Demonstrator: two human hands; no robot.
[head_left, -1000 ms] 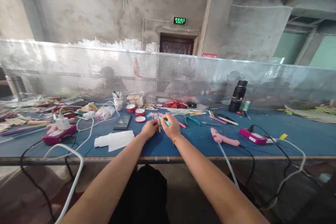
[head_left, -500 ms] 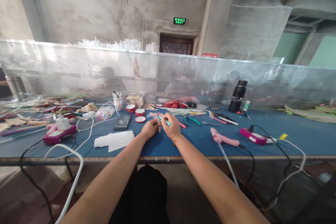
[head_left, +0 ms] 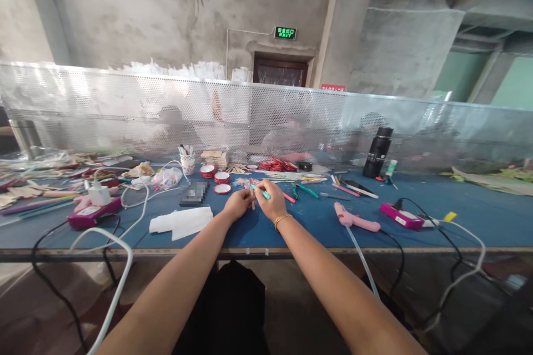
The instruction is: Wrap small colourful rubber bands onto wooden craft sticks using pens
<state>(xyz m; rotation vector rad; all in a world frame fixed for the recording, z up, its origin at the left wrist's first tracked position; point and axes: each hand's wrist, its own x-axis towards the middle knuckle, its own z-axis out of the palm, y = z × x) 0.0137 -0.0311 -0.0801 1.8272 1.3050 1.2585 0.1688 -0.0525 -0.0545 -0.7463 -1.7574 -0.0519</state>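
Observation:
Both of my hands meet over the middle of the blue table. My left hand (head_left: 239,204) is closed on a thin flat wooden stick (head_left: 252,203), which it keeps roughly upright. In the fingers of my right hand (head_left: 270,201) is a teal pen-like tool (head_left: 265,194), its tip close to the top of the stick. Whether the tip touches the wood I cannot tell. Just beyond the hands lies a scatter of small colourful pieces (head_left: 242,182). To their left stand round red tins (head_left: 222,177) and a red-rimmed white lid (head_left: 222,189).
Teal-handled pliers (head_left: 307,191) lie right of my hands, with a pink glue gun (head_left: 356,219) nearer the edge. A black bottle (head_left: 378,152) stands by the perforated metal screen (head_left: 200,116). White paper (head_left: 181,223) and a purple power strip (head_left: 95,214) with cables are on the left.
Almost nothing differs. My right hand and the teal tool have shifted very slightly at the stick's top; my left hand stays in place.

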